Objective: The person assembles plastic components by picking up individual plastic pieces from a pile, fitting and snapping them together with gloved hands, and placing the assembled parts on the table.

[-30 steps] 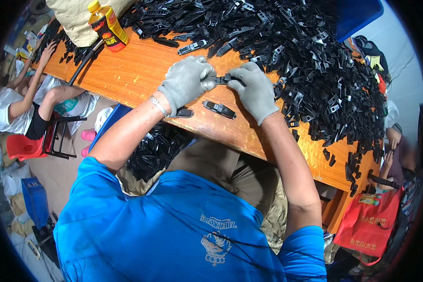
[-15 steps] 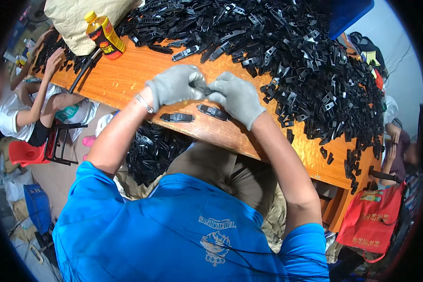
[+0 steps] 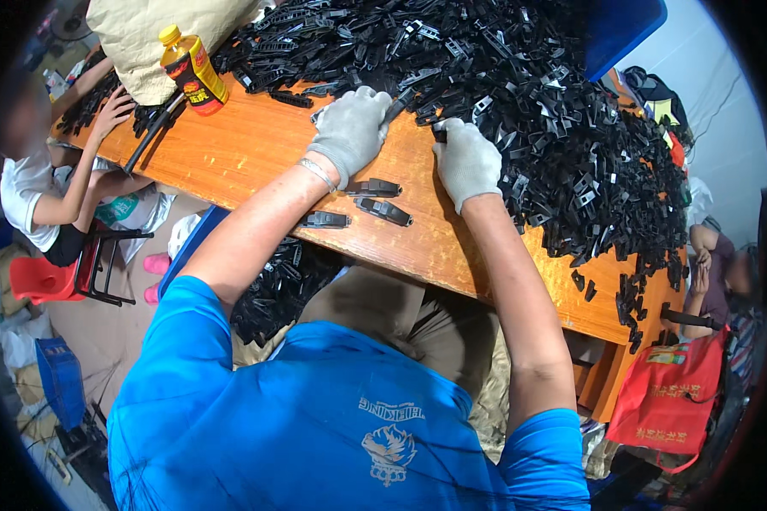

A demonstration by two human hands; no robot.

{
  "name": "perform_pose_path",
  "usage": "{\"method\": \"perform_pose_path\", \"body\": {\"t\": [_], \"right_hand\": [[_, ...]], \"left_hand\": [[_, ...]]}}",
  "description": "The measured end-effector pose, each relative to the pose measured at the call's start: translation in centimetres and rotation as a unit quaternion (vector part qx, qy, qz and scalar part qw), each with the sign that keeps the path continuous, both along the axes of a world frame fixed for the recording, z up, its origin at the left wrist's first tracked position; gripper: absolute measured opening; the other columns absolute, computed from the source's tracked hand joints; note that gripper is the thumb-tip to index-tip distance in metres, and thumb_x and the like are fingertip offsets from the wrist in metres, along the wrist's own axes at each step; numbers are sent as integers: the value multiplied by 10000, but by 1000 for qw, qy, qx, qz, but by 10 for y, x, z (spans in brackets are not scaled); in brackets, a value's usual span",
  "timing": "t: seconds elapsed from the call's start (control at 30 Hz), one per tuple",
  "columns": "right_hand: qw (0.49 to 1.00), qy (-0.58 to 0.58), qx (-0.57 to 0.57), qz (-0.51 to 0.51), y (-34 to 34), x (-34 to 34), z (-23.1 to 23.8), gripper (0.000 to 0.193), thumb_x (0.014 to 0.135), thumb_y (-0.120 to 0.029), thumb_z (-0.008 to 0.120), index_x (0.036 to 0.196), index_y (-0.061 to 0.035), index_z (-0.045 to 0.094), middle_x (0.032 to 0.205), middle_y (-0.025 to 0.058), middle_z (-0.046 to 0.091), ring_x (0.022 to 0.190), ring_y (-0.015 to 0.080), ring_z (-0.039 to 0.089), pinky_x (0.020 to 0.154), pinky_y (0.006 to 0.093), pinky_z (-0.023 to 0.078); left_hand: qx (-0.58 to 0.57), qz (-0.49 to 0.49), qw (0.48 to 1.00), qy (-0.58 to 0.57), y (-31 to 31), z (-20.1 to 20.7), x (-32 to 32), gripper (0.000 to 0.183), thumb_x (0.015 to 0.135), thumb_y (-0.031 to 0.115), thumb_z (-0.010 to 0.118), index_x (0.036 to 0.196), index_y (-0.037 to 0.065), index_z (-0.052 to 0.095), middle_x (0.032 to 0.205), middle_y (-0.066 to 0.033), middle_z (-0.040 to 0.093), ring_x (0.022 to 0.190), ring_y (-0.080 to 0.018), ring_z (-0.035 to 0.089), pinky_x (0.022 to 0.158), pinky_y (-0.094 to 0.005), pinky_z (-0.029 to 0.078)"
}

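Note:
My left hand [image 3: 354, 132], in a grey knitted glove, reaches to the near edge of a heap of black plastic parts. Its fingers are curled, with a long black plastic clip [image 3: 398, 104] at the thumb side. To the right, my right hand [image 3: 469, 160], gloved alike, is closed at the fingertips on a small black plastic piece [image 3: 440, 134] beside the heap. Three assembled black clips lie near the table's front edge: one by my left wrist [image 3: 375, 187], another just below it [image 3: 383, 211], a third partly under my left forearm [image 3: 325, 221].
The heap of black parts [image 3: 571, 145] covers the far and right side of the wooden table [image 3: 256, 136]. A yellow-capped bottle [image 3: 193, 72] and pale sack [image 3: 149, 43] stand far left. A blue bin [image 3: 622, 34] is behind. Other people sit left and right.
My hands, together over the table before, have parted and moved to the heap. A third finished clip now lies beside the other two.

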State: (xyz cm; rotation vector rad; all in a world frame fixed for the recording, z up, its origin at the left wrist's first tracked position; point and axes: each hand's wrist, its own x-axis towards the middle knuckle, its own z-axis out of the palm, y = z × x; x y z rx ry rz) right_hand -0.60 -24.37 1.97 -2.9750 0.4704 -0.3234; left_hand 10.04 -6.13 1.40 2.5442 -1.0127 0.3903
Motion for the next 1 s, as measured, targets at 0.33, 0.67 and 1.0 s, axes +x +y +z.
{"method": "perform_pose_path", "body": {"t": [0.33, 0.67, 1.0], "right_hand": [[988, -52, 139, 45, 20, -25, 2, 351, 997, -347, 708, 1239, -93, 733, 1070, 161, 804, 1003, 379, 769, 903, 483, 601], [957, -81, 62, 271, 12, -36, 11, 281, 922, -78, 708, 1176, -189, 756, 1202, 123, 678, 992, 358, 743, 843, 471, 604], [973, -65, 89, 202, 3, -36, -2, 148, 929, -152, 757, 1068, -104, 756, 1102, 158, 698, 999, 379, 739, 872, 479, 603]], "left_hand": [[-32, -122, 984, 123, 30, 7, -27, 250, 975, 197, 727, 1189, 70, 704, 1124, -179, 667, 1074, -400, 671, 930, -491, 554], [15, -190, 981, -26, 35, 2, -5, 253, 991, 162, 648, 1227, 148, 735, 1293, -70, 674, 1244, -288, 640, 1033, -445, 557], [76, -242, 966, -58, 25, 9, -2, 225, 950, 216, 723, 1155, 126, 736, 1105, -83, 740, 1128, -295, 699, 973, -441, 563]]}}
